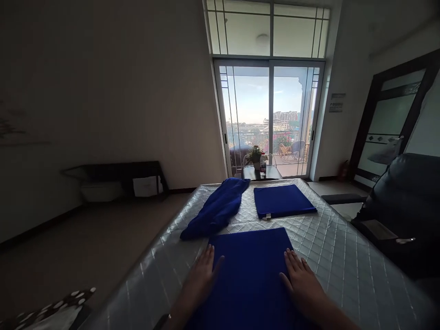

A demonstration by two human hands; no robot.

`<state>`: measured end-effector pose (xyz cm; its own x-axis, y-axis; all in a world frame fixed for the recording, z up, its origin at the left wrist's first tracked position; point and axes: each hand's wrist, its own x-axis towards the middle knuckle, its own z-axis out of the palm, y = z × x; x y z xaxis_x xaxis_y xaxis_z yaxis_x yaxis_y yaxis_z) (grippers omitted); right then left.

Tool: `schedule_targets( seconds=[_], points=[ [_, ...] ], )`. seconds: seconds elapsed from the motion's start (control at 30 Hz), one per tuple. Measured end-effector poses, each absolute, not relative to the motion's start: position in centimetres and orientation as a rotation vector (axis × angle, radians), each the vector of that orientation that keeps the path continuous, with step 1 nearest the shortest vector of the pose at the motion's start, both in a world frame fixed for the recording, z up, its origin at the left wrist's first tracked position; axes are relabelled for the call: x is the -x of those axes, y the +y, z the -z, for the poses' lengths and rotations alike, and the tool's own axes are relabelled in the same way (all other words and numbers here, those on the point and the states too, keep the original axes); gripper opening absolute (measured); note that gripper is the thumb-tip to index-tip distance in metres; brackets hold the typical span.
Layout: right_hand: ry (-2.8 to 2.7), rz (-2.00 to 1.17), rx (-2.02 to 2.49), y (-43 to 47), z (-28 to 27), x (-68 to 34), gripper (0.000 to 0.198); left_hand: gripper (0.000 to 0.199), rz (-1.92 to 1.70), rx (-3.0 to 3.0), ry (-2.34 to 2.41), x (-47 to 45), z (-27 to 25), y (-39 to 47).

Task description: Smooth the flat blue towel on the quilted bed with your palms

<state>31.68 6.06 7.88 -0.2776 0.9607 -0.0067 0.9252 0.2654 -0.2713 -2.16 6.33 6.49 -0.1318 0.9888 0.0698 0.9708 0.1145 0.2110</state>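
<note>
A flat blue folded cloth [252, 275] lies in front of me on the silver quilted mattress [326, 247]. My left hand [203, 270] rests along its left edge, fingers stretched out and the thumb lying on the fabric. On the right edge my right hand [301, 277] lies the same way, fingers straight and thumb over the cloth. Neither hand grips anything. Beyond the right hand is a second blue cloth [284, 200], folded into a neat rectangle with a small white tag at its near edge. A crumpled blue cloth [216, 208] lies ahead of my left hand.
Past the mattress's far end stands a small table [247, 173] with a potted plant [255, 156] and a bottle [263, 165], before a sliding glass door [245, 105]. A dark armchair [405, 206] is at the right. A dark low bench [117, 172] stands by the left wall.
</note>
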Motion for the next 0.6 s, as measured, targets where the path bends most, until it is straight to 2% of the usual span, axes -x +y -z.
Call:
schedule_targets(
  seconds=[0.4,0.6],
  points=[
    [-2.429,-0.316,1.797,10.4,-10.8,-29.4,0.073,0.081,-0.412,-2.016,2.265,2.1,-7.7,5.6],
    [-2.381,-0.299,1.774,14.9,-9.4,-29.1,0.074,0.077,-0.411,-2.011,2.277,2.3,-7.0,6.1]
  ],
)
